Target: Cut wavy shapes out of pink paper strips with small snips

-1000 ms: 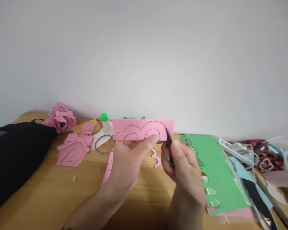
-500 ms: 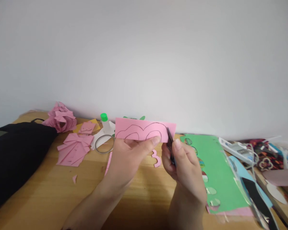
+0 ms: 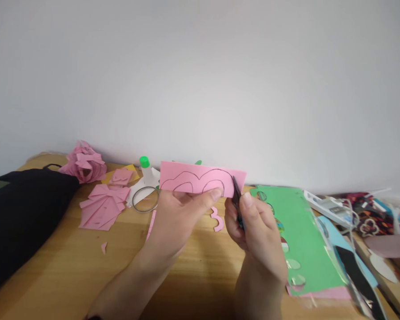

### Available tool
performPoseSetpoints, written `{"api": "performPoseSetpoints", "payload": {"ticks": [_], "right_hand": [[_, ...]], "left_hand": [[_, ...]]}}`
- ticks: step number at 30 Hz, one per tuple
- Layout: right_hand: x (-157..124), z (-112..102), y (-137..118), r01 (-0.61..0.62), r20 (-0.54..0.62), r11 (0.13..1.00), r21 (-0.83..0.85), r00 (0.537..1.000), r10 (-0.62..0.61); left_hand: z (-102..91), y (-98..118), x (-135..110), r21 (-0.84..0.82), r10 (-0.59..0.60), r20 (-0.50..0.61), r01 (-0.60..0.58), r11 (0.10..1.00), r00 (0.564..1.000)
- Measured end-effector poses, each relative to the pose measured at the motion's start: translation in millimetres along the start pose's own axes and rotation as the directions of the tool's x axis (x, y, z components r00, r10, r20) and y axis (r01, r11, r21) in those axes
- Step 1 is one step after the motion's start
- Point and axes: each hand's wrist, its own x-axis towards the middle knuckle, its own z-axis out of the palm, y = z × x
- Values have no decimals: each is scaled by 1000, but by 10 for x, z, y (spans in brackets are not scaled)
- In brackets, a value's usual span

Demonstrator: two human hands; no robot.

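My left hand point(image 3: 178, 218) pinches the lower edge of a pink paper strip point(image 3: 202, 178) with curved pencil lines drawn on it, held up above the wooden table point(image 3: 70, 275). My right hand point(image 3: 253, 231) is closed round small dark scissors point(image 3: 236, 200), whose blades meet the strip's right end. A small pink cut-out scrap point(image 3: 217, 219) lies on the table below the strip, between the hands.
Folded pink paper pieces point(image 3: 102, 205), a crumpled pink paper flower point(image 3: 84, 162), a green-capped glue bottle point(image 3: 146, 171) and a tape ring point(image 3: 145, 200) lie at the left. A black bag point(image 3: 20, 218) fills the far left. Green sheet with round holes point(image 3: 296, 235), cables and clutter at right.
The pink strip has tilted slightly, its right end shifting a little rightward and its left end rising. The scissors stay at its right end.
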Motion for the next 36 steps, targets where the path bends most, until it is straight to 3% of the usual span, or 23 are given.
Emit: {"api": "performPoseSetpoints", "payload": {"ticks": [4,9,14,25,31,36], "right_hand": [[8,-9,6,2,11,1000,5,1000,-2],[3,-20,21,1,3,1000,8,1000,-1],[2,-26,18,-5,13,1000,19,1000,5],[-6,-43,1,-10,-1,1000,-20,1000,10],[-3,-58,-1,-7,13,999,-44,1000,8],[4,-61,6,4,24,1000,-3,1000,-4]], "left_hand": [[34,17,-3,20,1,43,-2,1000,999],[44,19,-10,6,3,4,-3,1000,1000],[4,20,7,43,-58,85,55,998,995],[16,27,-26,77,-22,24,20,997,999],[-26,47,-9,82,-59,98,51,995,993],[-32,47,-12,61,-65,71,61,996,995]]}}
